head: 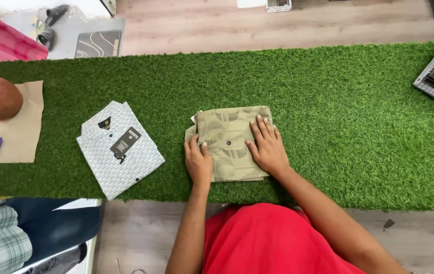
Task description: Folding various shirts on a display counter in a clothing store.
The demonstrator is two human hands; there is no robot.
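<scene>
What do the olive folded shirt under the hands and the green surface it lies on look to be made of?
The olive shirt, under the left hand and right hand, looks like thin woven cloth, matte, with a darker print and crisp folds. The green mat looks like artificial turf: short, dense, probably plastic blades, evenly coloured.

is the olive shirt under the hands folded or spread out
Folded. The olive shirt lies as a compact rectangle on the green turf, with the left hand and right hand flat on it.
</scene>
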